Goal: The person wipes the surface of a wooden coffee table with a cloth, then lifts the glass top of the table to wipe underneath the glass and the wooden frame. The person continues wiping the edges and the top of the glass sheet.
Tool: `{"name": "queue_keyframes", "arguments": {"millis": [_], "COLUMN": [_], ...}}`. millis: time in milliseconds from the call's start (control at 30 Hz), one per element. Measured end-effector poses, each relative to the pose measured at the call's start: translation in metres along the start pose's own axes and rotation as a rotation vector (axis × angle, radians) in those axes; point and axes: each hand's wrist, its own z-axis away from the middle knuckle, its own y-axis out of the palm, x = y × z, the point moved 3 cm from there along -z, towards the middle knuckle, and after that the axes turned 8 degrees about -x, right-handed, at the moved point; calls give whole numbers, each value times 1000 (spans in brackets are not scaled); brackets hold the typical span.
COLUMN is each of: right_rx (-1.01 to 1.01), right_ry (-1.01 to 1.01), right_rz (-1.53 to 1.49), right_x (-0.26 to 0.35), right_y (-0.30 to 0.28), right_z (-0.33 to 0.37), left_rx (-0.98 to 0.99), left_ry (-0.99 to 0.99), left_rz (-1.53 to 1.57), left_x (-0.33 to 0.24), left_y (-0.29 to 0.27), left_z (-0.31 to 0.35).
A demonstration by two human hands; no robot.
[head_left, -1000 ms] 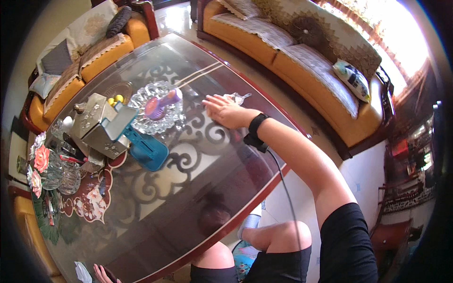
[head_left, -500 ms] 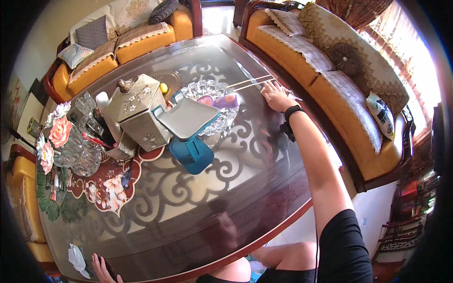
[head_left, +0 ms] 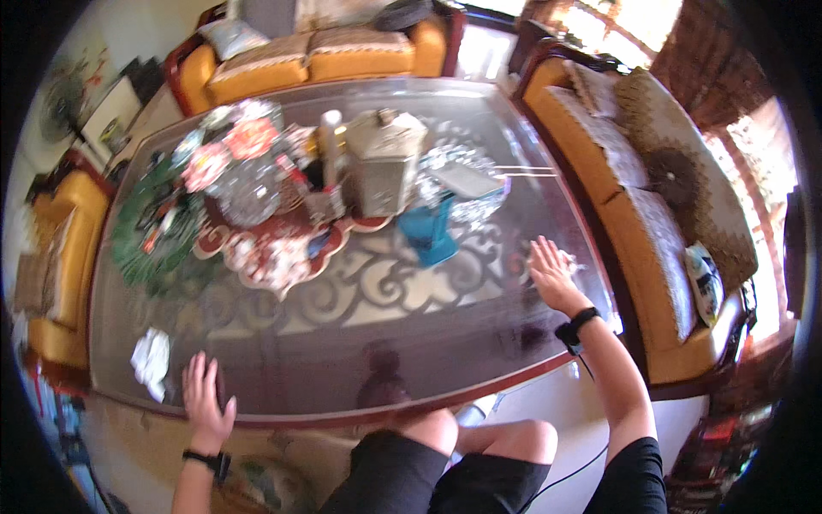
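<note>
The white tissue [head_left: 151, 363] lies crumpled on the counter [head_left: 300, 368], left side. My left hand [head_left: 205, 392], just beside it, is flat at the near edge, thumb spread. The box [head_left: 383, 171] stands left of the blue stand [head_left: 434, 238]. My right hand [head_left: 552, 271] is flat, fingers extended, beside a blurred pale scrap [head_left: 573, 263].

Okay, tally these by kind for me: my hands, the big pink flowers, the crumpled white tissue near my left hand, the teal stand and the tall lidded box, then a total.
Hands: 2 (left hand, right hand)
Big pink flowers: 2
Crumpled white tissue: 1
Teal stand: 1
Tall lidded box: 1
Total: 7
</note>
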Motion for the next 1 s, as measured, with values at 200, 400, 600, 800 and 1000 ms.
{"name": "queue_keyframes", "arguments": {"millis": [200, 400, 600, 800, 1000], "right_rx": [63, 61, 99, 170, 3], "right_ry": [421, 265, 188, 30, -221], "right_rz": [-224, 36, -76, -343, -558], "right_x": [68, 92, 237, 406, 483], "right_y": [2, 53, 50, -7, -10], "right_z": [27, 8, -94, -206, -289], "left_rx": [-86, -117, -159, -155, -128], "left_ry": [68, 70, 69, 48, 57], "left_rz": [-61, -14, 22, 66, 87], "left_x": [22, 19, 17, 25, 24], "left_y": [7, 17, 16, 11, 11], "left_z": [15, 15, 13, 16, 12]}}
